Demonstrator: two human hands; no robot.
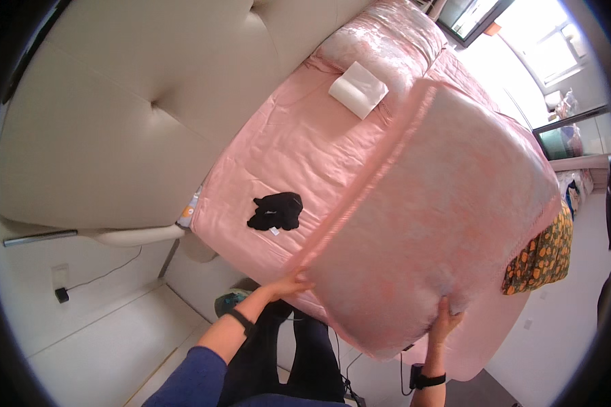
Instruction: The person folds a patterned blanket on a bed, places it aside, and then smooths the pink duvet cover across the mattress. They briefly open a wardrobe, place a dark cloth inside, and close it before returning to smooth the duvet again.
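Note:
A pink and pale grey quilt (438, 203) is spread over the lower part of a bed, its pink border running slantwise across the mattress. My left hand (291, 285) grips this border at the near corner. Further right, my right hand (444, 321) pinches a bunched fold of the same quilt, thumb on top. Part of its fingers is hidden by the cloth. A crumpled black garment (277, 209) with a white tag lies on the pink sheet (305, 137) beyond my left hand.
A white pack or folded sheet (359, 90) lies near the patterned pillow (382, 40). The padded beige headboard (117, 127) borders the bed at left. A green and orange patterned cloth bundle (542, 254) rests at the far right edge. Cables (354, 389) hang near my legs.

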